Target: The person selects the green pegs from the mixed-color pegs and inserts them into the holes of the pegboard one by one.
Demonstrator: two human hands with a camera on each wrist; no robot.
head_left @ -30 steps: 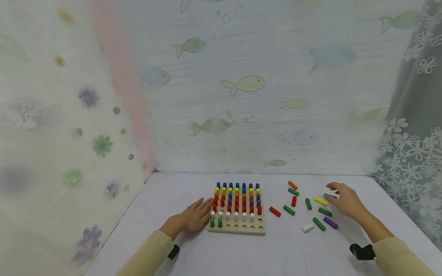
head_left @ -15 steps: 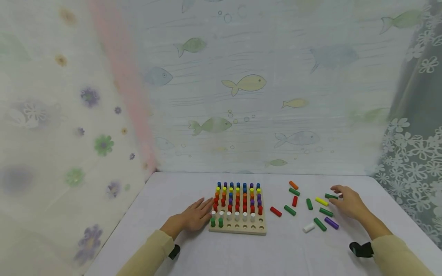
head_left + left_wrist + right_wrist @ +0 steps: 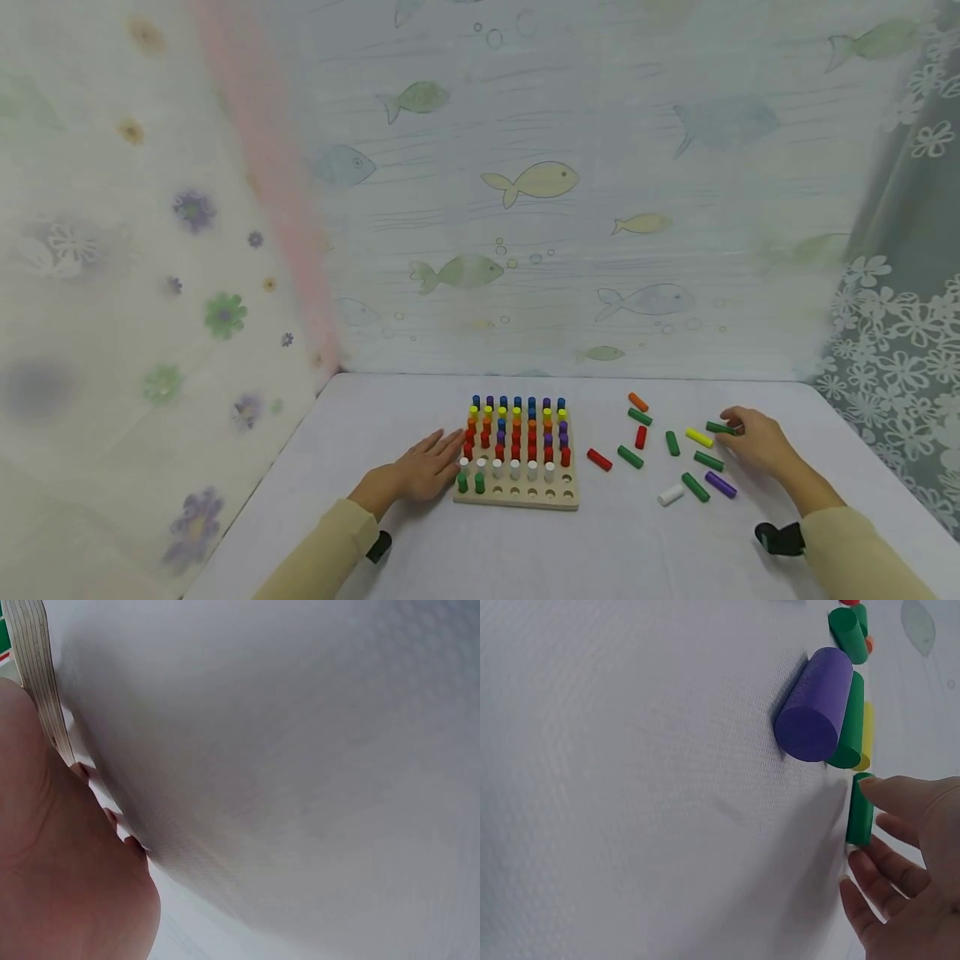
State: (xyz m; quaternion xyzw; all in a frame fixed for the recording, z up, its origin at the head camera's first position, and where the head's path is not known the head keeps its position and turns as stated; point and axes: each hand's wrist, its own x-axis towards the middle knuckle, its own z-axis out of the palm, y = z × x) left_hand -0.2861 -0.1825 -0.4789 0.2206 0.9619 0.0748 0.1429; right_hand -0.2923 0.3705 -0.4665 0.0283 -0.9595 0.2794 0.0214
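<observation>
My left hand (image 3: 426, 472) lies flat on the table with fingers extended, touching the left edge of a wooden pegboard (image 3: 517, 503). In the left wrist view the board's layered side (image 3: 39, 682) shows beside the hand. Coloured pegs stand in rows on the board: blue, yellow, orange, red, purple, white and two green pegs (image 3: 479, 483) at the front left. At the right, my right hand (image 3: 759, 442) pinches a green peg (image 3: 861, 810) lying on the cloth, thumb at one end and fingertips at the other.
Loose pegs lie between board and right hand: a yellow peg (image 3: 699, 437), a purple peg (image 3: 721, 485), a white peg (image 3: 671, 495), an orange peg (image 3: 637, 402), two red and several green ones. Bare holes (image 3: 532, 492) show along the board's front row.
My right hand has lowered slightly, and its thumb and fingers have closed on the far-right green peg. The left hand has stayed beside the board.
</observation>
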